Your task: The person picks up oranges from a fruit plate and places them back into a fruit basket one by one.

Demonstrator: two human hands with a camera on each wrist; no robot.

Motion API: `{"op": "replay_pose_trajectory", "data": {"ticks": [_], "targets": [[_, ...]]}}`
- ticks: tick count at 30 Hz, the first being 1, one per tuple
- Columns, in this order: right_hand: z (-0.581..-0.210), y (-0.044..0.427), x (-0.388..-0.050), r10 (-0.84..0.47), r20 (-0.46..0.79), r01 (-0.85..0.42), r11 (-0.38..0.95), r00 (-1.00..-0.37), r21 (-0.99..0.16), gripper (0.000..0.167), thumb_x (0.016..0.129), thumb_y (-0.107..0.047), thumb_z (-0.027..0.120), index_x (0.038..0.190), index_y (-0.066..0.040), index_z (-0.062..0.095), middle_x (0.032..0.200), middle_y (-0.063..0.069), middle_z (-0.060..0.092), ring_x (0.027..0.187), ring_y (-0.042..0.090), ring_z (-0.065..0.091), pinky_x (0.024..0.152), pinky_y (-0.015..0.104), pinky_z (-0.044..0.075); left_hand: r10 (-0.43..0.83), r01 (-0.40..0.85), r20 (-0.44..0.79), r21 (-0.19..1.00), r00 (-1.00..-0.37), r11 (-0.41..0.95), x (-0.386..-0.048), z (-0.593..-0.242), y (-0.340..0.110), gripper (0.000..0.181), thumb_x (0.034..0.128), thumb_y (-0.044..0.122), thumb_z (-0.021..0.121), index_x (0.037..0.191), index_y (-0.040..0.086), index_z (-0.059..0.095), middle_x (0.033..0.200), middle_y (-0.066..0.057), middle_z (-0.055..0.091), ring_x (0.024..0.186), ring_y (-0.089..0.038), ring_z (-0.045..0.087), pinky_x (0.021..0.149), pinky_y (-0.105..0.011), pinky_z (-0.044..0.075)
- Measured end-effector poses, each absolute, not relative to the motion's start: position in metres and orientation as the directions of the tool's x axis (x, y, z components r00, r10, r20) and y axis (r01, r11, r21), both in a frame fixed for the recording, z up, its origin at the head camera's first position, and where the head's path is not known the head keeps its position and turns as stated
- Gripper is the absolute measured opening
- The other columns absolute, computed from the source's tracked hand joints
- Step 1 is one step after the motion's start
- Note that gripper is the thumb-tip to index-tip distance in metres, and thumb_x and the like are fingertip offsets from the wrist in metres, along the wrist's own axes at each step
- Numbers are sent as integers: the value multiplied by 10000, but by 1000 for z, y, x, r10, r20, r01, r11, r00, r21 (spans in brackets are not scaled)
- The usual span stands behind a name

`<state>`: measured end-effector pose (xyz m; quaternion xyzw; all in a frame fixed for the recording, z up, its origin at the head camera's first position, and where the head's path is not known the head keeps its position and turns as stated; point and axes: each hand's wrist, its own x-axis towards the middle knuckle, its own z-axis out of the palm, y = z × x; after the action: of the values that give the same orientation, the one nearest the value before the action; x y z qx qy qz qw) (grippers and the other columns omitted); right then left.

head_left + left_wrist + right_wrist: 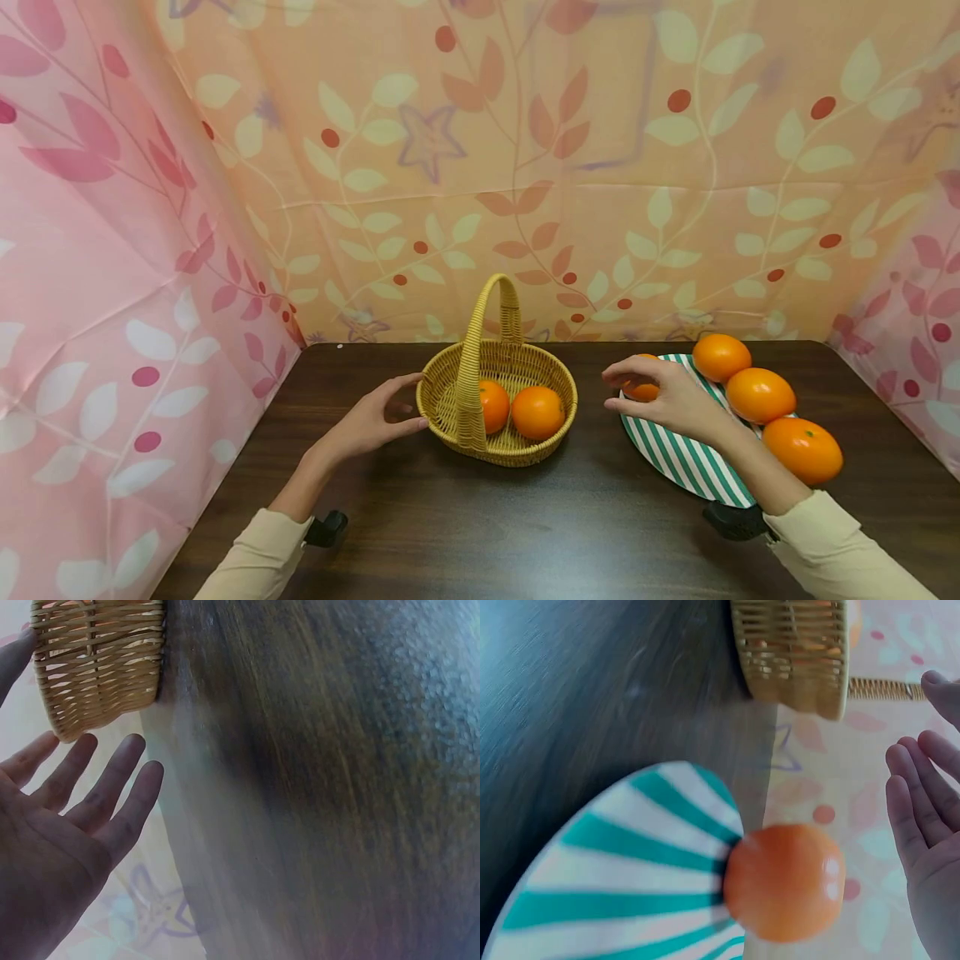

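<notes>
A yellow wicker basket with a tall arched handle stands mid-table, holding two oranges, one to the right and one partly behind the handle. My left hand is at the basket's left rim, thumb and fingertips at its edge; in the left wrist view the fingers are spread beside the weave. My right hand hovers over a green-and-white striped mat, its fingers loosely bent and holding nothing. Just behind that hand sits an orange, partly hidden in the head view.
Three more oranges lie along the mat's right side: a far one, a middle one and a near one. The dark wooden table meets a leaf-patterned cloth at the back, with pink cloth on both sides.
</notes>
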<state>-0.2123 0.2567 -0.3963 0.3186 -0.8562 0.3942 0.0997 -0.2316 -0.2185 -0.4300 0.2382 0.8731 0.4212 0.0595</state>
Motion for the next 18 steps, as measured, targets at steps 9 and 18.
{"op": "replay_pose_trajectory", "data": {"ticks": [9,18], "targets": [[-390,289,-197,-425,460,-626,532,-780,-571,395,813,-58,867,1176,-103,717,1084,9,706,899,194,667,812,224,545,480,385,121,776,-869,500,-232,-430,-219,770,903,281,812,1532,72,420,1496,-156,438,1148,-419,612,858,-390,576],[-378,341,-180,-346,465,-570,626,-815,-533,425,815,5,846,1202,-112,713,1082,22,702,940,61,629,853,98,460,476,403,149,770,-867,494,-232,-431,-217,782,897,285,817,1531,64,415,1496,-159,427,1180,-442,579,845,-369,580]]}}
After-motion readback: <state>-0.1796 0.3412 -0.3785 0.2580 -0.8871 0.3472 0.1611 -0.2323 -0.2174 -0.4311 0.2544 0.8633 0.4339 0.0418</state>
